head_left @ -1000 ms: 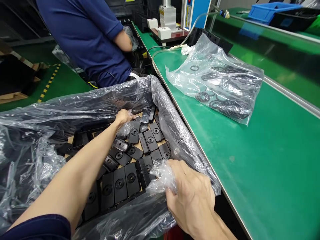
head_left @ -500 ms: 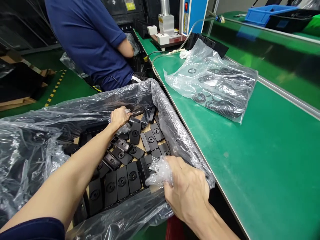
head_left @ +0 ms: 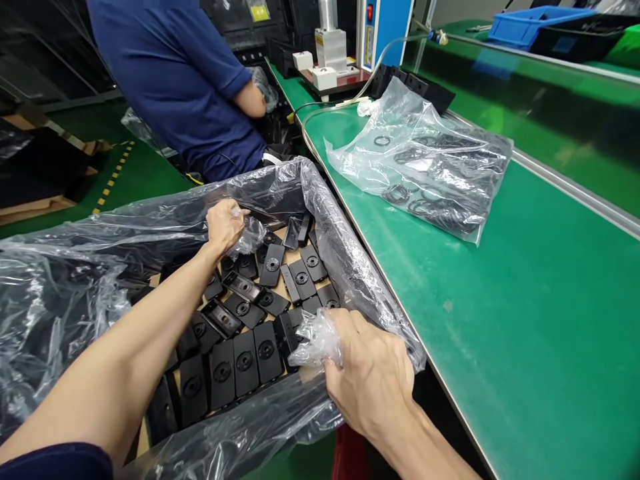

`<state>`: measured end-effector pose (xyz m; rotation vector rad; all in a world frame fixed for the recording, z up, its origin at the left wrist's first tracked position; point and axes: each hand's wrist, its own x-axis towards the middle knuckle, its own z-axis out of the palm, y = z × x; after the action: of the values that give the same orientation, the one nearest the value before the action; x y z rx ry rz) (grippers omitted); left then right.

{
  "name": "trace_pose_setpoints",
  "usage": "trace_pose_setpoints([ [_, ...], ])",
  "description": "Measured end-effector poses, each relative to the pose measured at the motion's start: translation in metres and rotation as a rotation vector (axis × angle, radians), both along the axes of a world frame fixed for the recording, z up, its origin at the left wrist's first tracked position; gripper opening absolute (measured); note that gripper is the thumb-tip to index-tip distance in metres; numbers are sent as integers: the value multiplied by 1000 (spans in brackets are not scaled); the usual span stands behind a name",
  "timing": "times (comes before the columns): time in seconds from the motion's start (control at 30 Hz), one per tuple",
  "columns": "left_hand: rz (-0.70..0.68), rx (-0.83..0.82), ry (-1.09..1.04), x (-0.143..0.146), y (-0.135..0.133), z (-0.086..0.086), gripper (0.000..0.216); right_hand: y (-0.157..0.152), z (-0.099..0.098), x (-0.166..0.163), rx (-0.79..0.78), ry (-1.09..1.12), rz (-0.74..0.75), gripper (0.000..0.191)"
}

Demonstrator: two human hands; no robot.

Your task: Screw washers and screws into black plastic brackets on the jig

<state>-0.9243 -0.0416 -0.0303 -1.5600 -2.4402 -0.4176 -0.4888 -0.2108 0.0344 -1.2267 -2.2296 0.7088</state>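
My right hand [head_left: 373, 370] is closed round a crumpled clear plastic bag [head_left: 317, 339] at the near right corner of the bin. Farther in, my left hand [head_left: 225, 225] is closed on another bunched clear plastic bag [head_left: 250, 238], held above the contents. Beneath both hands lie several black rectangular plastic parts [head_left: 245, 361], most with a round hole ring, on a tan cardboard layer. Some are lined up side by side at the near edge, others lie askew. A clear plastic liner [head_left: 345, 240] covers the bin's walls.
Right of the bin runs a green workbench [head_left: 540, 320] bearing a clear bag of black rings [head_left: 425, 167]. A press machine [head_left: 331, 50] and a hose stand at its far end. Beyond the bin a person in a blue shirt [head_left: 185, 87] is close by.
My left hand has moved left and slightly up with its plastic bag, uncovering more black parts. My right hand stays nearly in place, still gripping its bag.
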Motion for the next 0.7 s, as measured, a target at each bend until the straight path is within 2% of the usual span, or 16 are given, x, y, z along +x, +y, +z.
trace_pose_setpoints([
  [0.13,-10,63,39,15,-8,15,34,-1,-1,-1,8,3,-1,29],
  [0.27,-153,-164,7,40,10,18,42,-1,-2,-2,10,-1,-5,28],
  [0.37,-182,-410,-51,60,43,8,39,-2,-1,-1,3,-22,0,29],
  [0.5,-133,-639,-73,77,84,-17,42,-2,2,1,-10,-23,15,23],
  [0.6,-94,-752,-90,79,98,-30,51,-2,3,1,-15,-11,24,23],
  [0.7,-94,-778,-99,77,102,-36,56,-2,4,1,-11,-11,29,25],
])
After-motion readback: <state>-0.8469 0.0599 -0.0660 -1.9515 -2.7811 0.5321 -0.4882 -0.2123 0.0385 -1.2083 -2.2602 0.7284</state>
